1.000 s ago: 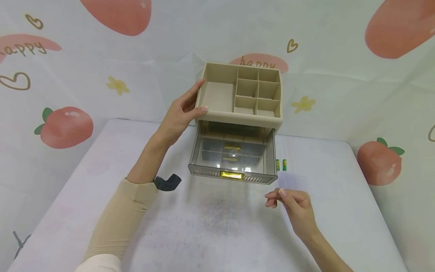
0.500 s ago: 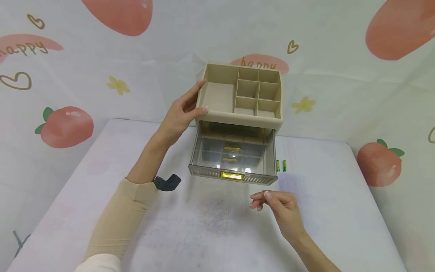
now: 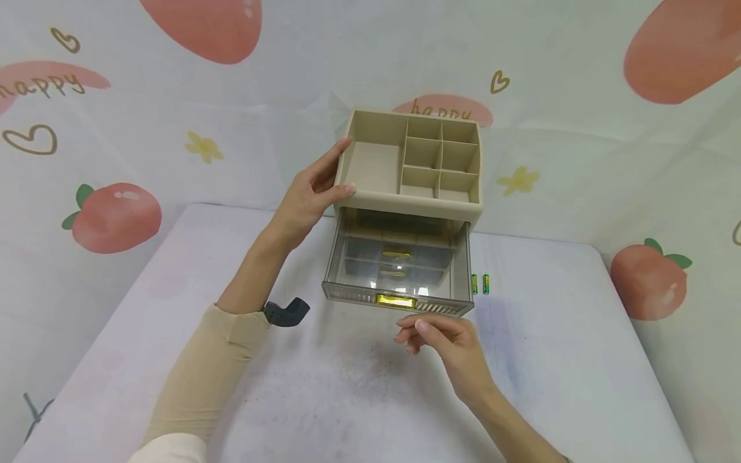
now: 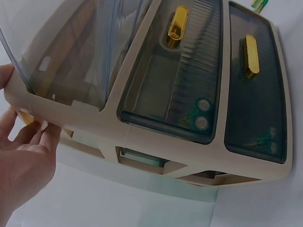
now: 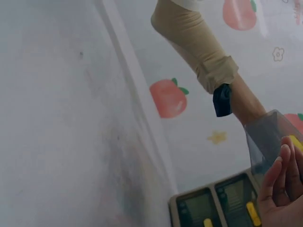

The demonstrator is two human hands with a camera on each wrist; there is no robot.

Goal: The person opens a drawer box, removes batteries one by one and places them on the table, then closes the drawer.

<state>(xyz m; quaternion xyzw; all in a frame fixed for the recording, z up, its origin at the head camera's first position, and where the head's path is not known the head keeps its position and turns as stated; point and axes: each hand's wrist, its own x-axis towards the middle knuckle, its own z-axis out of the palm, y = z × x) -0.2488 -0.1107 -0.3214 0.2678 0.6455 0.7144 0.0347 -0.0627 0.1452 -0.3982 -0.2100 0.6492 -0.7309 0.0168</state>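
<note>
My left hand (image 3: 307, 199) grips the left side of a beige desktop drawer organizer (image 3: 408, 204), its thumb on the top front corner. The top drawer (image 3: 393, 297), clear grey with a gold handle (image 3: 396, 301), stands pulled out. Two lower drawers, seen in the left wrist view, are closed; through the middle drawer (image 4: 173, 71) show two round pale discs with green beside them. My right hand (image 3: 448, 347), fingers loosely bent and holding nothing, is just below the top drawer's front. In the right wrist view its fingertips overlap the yellow handle (image 5: 296, 142).
Two green batteries (image 3: 485, 284) lie on the white tabletop (image 3: 556, 334) to the right of the organizer. Behind stands a white cloth backdrop (image 3: 278, 83) with peach prints. A dark strap mount (image 3: 287, 312) sticks out from my left wrist.
My right hand has moved left, from beside the drawer's right corner to below its front. The left hand, organizer and pulled-out drawer have stayed in place.
</note>
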